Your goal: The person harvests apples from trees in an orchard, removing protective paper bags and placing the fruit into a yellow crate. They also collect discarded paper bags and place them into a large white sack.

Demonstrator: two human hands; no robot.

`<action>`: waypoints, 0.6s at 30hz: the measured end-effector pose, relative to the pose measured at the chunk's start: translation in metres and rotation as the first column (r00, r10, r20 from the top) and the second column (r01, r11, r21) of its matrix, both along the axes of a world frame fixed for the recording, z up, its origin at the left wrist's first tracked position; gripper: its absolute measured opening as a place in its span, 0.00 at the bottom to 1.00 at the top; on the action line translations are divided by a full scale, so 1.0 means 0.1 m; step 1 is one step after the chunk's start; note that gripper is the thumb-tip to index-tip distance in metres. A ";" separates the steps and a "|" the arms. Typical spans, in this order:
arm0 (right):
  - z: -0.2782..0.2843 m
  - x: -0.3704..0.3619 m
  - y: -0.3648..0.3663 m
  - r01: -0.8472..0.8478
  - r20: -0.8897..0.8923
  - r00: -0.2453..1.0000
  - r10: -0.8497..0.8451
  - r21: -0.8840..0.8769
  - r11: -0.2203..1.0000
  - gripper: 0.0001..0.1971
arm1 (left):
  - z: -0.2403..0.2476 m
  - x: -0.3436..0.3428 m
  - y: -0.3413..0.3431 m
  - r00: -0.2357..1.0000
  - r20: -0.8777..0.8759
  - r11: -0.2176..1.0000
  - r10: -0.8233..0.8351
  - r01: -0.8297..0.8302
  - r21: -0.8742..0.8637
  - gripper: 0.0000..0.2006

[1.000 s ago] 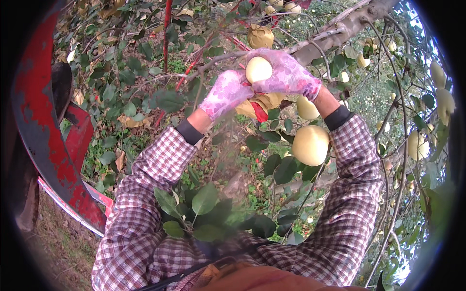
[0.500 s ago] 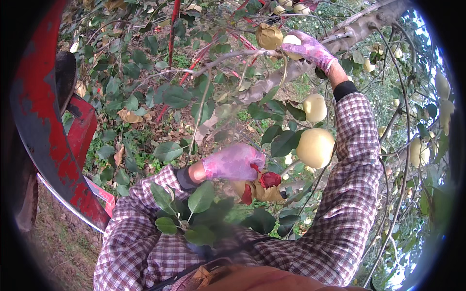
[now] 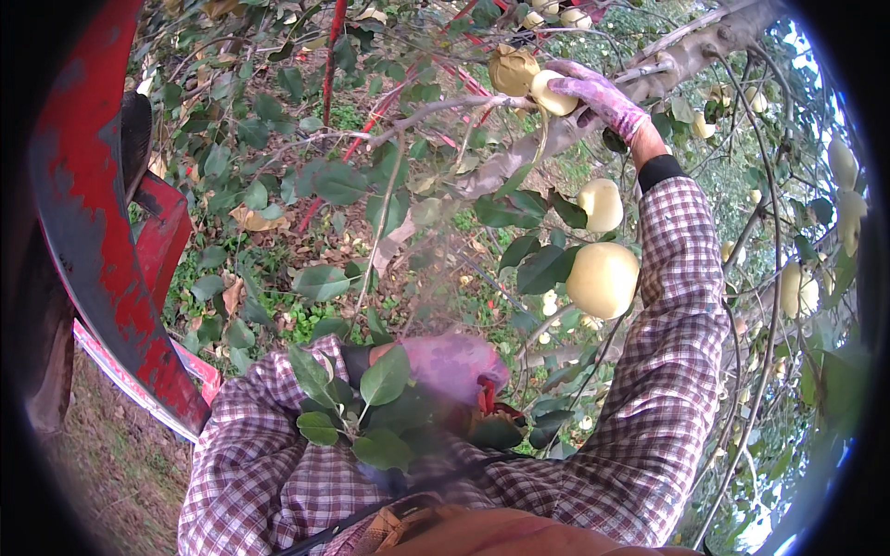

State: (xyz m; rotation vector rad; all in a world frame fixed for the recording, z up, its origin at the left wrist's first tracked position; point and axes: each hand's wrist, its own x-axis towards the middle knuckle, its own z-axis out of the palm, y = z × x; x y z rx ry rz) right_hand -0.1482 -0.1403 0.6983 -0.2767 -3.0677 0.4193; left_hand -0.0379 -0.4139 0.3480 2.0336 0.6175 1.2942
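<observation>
My right hand (image 3: pixel 603 97), in a pink-and-purple patterned glove, reaches up to a pale yellow apple (image 3: pixel 549 94) on the branch. Its fingers rest around the apple's right side. Touching that apple on the left is a brown paper fruit bag (image 3: pixel 514 70). Lower down, close to my chest, my left hand (image 3: pixel 454 366) in a matching glove is closed on a crumpled red-lined paper bag (image 3: pixel 487 397), of which only a red piece and a dark edge show. Leaves partly cover this hand. Two more pale apples, a smaller one (image 3: pixel 601 205) above a larger one (image 3: pixel 603 281), hang beside my right forearm.
A thick branch (image 3: pixel 686 60) crosses the upper right. Thin twigs and leaves (image 3: pixel 382 380) hang in front of my chest. At the left stands a worn red metal frame (image 3: pixel 102 241). More pale apples (image 3: pixel 799 289) hang at the right. Fallen leaves cover the ground.
My left hand has moved down toward my chest with the paper bag, which is now mostly hidden. My right hand's fingers have shifted to the right on the apple, uncovering more of it.
</observation>
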 end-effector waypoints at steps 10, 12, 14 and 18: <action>0.08 -0.05 0.03 0.128 -0.036 0.991 -0.129 -0.025 0.991 0.34 | 0.25 0.33 0.21 0.924 0.329 0.973 -0.198 0.225 -0.048 0.18; 0.08 -0.12 0.06 0.132 -0.078 0.988 -0.134 -0.026 0.991 0.33 | 0.35 0.36 0.02 0.906 0.395 0.969 -0.155 0.217 -0.115 0.15; 0.15 -0.07 0.24 0.116 -0.148 0.982 -0.117 -0.016 0.993 0.34 | 0.40 0.44 -0.03 0.914 0.382 0.952 -0.137 0.229 -0.205 0.14; 0.26 -0.05 0.31 0.203 -0.183 0.965 -0.189 0.058 0.978 0.31 | 0.45 0.50 -0.14 0.965 0.262 0.880 -0.013 0.135 -0.455 0.11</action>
